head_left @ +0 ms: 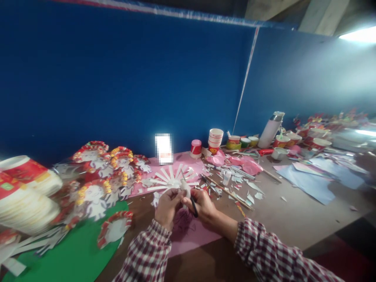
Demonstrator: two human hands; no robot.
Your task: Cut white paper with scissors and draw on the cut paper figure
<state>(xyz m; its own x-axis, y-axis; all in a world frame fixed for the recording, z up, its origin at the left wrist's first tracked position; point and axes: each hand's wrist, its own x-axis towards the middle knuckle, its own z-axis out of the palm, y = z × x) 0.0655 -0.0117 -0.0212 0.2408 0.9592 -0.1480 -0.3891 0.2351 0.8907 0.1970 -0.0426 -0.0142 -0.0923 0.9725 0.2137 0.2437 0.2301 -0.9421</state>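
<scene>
We see the left hand (167, 205) closed on a paper cup (172, 181) cut into fanned white strips, low in the middle of the frame. The right hand (203, 206) grips black-handled scissors (192, 203) against it. Pink paper (190, 233) lies beneath, and a stack of cups (216, 138) stands behind.

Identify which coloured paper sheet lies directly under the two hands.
The near pink sheet, right in front of the person; the green sheet lies off to the left, the blue sheets far right.
</scene>
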